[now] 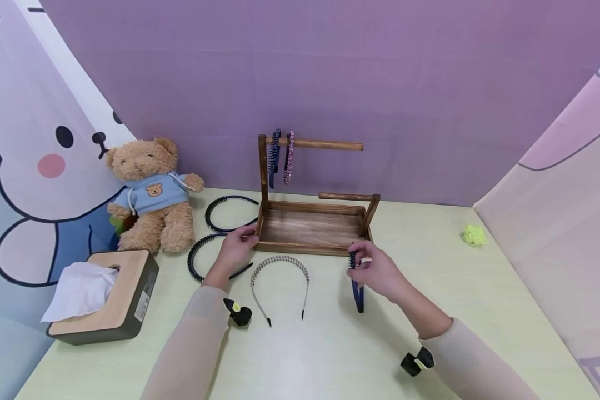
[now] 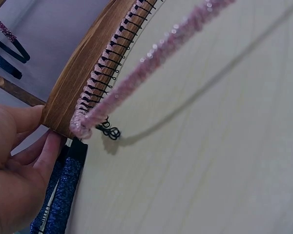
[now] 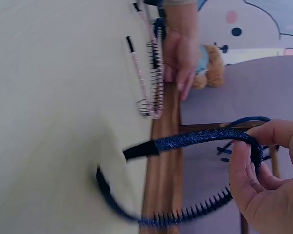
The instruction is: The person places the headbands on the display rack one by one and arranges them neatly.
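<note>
My right hand point(image 1: 362, 262) pinches a dark blue glittery toothed headband point(image 1: 357, 294) by its arch, just in front of the right front corner of a wooden stand point(image 1: 310, 228). In the right wrist view, thumb and fingers point(image 3: 256, 146) curl round the band point(image 3: 200, 139), which hangs above the table. My left hand point(image 1: 246, 239) rests straight fingers point(image 2: 46, 148) against the stand's front left corner point(image 2: 83, 68). A pale pink beaded headband point(image 1: 280, 272) lies on the table between my hands. On the stand's top rod hang a blue headband point(image 1: 274, 158) and a pink one point(image 1: 289, 158).
Two dark headbands point(image 1: 227, 214) point(image 1: 202, 258) lie left of the stand; the nearer one's end point(image 2: 63, 195) lies under my left fingers. A teddy bear point(image 1: 152, 194) and a tissue box point(image 1: 112, 294) sit at the left. A yellow-green scrunchie point(image 1: 474, 235) lies at the right.
</note>
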Tool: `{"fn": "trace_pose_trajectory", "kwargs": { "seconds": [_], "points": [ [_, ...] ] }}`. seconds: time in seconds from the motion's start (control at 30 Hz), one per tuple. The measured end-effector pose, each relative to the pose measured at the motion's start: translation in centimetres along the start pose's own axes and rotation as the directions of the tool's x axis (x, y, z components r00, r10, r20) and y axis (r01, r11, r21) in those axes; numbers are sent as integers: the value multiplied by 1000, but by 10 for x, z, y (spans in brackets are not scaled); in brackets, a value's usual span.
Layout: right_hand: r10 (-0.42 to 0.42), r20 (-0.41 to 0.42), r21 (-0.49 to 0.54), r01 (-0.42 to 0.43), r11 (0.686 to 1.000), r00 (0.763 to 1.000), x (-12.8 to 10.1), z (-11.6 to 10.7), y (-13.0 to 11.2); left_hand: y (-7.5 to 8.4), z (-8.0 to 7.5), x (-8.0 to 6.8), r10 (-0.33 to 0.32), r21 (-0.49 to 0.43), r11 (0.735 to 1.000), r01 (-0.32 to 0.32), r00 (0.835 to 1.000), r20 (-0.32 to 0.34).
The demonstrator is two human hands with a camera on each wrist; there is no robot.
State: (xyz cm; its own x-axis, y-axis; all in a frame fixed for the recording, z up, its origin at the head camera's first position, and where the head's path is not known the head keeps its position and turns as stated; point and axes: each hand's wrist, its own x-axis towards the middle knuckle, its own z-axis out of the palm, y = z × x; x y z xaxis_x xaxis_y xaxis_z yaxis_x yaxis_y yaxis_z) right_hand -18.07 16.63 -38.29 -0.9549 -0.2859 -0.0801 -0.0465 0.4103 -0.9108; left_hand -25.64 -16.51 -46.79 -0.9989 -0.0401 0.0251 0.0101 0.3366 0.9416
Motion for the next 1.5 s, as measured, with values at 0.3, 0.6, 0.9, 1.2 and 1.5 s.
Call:
{"fn": "trace_pose_trajectory", "kwargs": {
  "seconds": [0.3,0.6,0.9,1.2,1.5],
  "points": [
    [-41,-86,-27,39,999,995,-7,-14,-14,1,0,0,7,5,1000,-7,1000,4],
    [-87,-154,-84,74,994,984,-10,-24,-17,-1,1,0,2,-3,1000,-2,1000,2],
    [-161,-242,-34,157,987,957,-14,-35,-29,-3,1,1,5,-11,1000,-5,1000,1],
    [-237,-408,-52,237,970,881,-11,-49,-37,-4,1,2,3,-1,1000,-3,1000,-2],
    [-271,-507,-68,275,959,818,-8,-58,-47,-4,2,1,4,10,1000,-4,1000,-15]
  ]
}}
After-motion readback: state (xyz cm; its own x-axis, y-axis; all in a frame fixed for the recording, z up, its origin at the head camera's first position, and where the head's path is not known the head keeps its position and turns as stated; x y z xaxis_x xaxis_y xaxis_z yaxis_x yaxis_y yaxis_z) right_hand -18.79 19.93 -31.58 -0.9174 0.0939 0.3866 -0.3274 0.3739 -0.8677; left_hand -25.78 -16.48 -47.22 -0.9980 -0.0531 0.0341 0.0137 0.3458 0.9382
